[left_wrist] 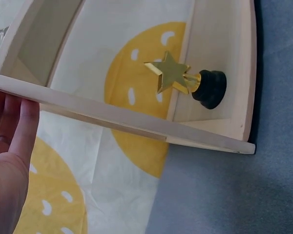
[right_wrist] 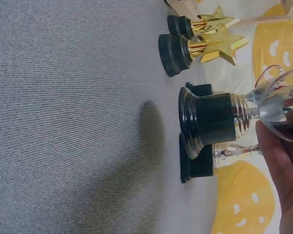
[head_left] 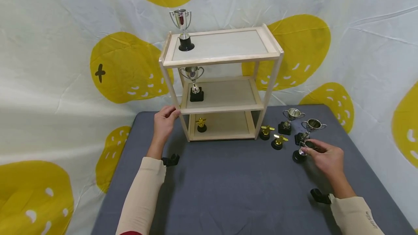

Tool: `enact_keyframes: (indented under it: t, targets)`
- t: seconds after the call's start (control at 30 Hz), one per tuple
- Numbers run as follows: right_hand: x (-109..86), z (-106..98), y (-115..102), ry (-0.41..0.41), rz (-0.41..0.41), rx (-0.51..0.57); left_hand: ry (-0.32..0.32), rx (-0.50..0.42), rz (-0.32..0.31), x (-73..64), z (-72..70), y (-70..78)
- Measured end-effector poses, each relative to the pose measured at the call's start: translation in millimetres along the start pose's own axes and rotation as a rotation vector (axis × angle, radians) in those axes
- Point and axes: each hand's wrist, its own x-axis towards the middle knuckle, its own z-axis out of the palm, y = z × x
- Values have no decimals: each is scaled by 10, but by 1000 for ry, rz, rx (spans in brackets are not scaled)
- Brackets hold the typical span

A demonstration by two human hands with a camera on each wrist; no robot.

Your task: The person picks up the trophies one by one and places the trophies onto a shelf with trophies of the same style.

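My right hand (head_left: 330, 158) grips a small silver trophy cup (right_wrist: 215, 117) by its bowl. The cup's round black base is close over the grey tablecloth, its shadow falling beside it. At the left, my left hand (head_left: 164, 123) holds the front left post of a wooden three-tier shelf (head_left: 222, 111), near the middle tier. In the left wrist view, the fingers (left_wrist: 27, 122) go up against that post. Two silver trophy cups with square black bases (head_left: 285, 129) (head_left: 298, 139) stand just beyond the held one. Two gold star trophies (head_left: 266, 133) (head_left: 277, 143) stand between them and the shelf.
A silver trophy cup (head_left: 184, 41) stands on the top tier at the left. Another silver cup (head_left: 196, 93) occupies the middle tier's left, and a gold star trophy (left_wrist: 210, 89) the bottom tier's left. Patterned cloth (head_left: 369, 57) hangs behind the grey table (head_left: 228, 184).
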Motion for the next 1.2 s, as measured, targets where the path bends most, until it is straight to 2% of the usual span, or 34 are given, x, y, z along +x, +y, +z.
enact_keyframes:
  t: [0.27,0.67,1.03,1.2]
  targets:
    - [-43,-99,-88,-17,24,22,5,-14,-10,4,13,0]
    - [-82,-194,-166,-2,7,31,19,-1,-19,6,18,10]
    - [-100,-218,-279,25,-26,27,13,-15,-9,14,13,18]
    - [-117,-232,-324,49,-76,29,14,-21,-10,10,12,5]
